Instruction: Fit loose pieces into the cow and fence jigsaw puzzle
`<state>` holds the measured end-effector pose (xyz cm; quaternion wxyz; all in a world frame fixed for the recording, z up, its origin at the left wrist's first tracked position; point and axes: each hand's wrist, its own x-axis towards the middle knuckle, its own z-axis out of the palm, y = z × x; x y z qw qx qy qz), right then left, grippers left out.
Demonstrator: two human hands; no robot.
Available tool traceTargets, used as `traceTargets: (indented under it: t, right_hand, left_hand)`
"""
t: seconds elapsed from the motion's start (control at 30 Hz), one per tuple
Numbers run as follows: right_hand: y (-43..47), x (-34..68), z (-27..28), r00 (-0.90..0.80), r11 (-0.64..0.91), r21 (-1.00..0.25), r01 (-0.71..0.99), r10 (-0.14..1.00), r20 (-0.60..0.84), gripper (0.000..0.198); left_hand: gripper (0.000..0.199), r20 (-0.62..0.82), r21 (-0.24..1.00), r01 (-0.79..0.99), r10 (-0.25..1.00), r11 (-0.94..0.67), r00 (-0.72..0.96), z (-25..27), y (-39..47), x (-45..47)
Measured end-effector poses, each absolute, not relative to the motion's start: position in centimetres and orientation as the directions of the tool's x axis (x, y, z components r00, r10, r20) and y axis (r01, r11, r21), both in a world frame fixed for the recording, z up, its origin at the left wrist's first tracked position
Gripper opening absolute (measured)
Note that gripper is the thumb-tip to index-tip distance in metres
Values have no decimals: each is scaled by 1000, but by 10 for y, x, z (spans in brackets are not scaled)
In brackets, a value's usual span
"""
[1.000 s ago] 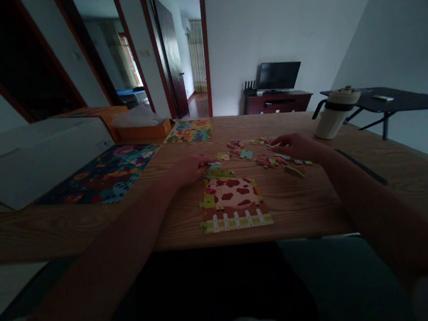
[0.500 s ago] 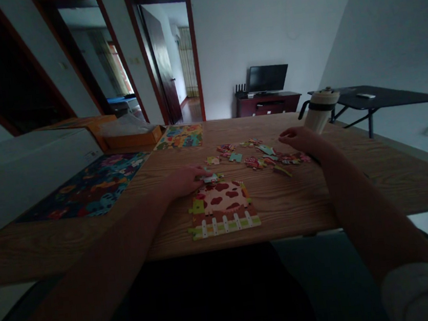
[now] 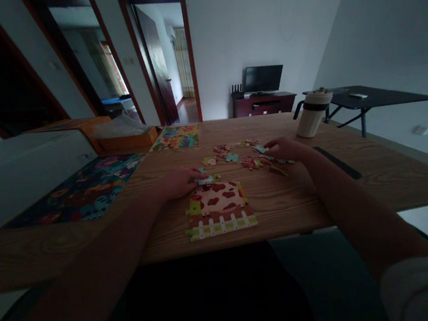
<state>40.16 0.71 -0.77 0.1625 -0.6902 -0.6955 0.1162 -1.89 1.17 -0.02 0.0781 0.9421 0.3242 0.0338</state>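
Right hand [image 3: 283, 149] has moved back to the loose pieces [image 3: 250, 163], its grip too dim to tell, while the left hand [image 3: 178, 182] pinches a pale piece [image 3: 204, 181], maybe to keep it steady, by the cow puzzle [image 3: 222, 198] near the front edge of the surface [image 3: 284, 204], easy to reach.

No readable text, labels, numbers or signs.
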Motion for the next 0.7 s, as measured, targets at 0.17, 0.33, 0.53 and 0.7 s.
traceTargets:
  t: [0.17,0.33,0.53,0.7]
  right_hand:
    - [0,368,-11,-229,210,-392,896,973,-4,54]
    - [-2,361,-13,-316,273,-372,887,947,-57,52]
    - [-2,365,-12,-299,254,-389,885,953,-59,49]
    - [-5,363,-10,-260,222,-376,900,964,-53,44]
  left_hand:
    - [45,8,199,625,639,-755,769,0,11,-19]
    - [40,-5,248,625,644,-740,765,4,9,-18]
    - [38,14,262,607,632,-750,775,4,9,-18]
    - [36,45,248,601,629,-760,776,1,10,-19]
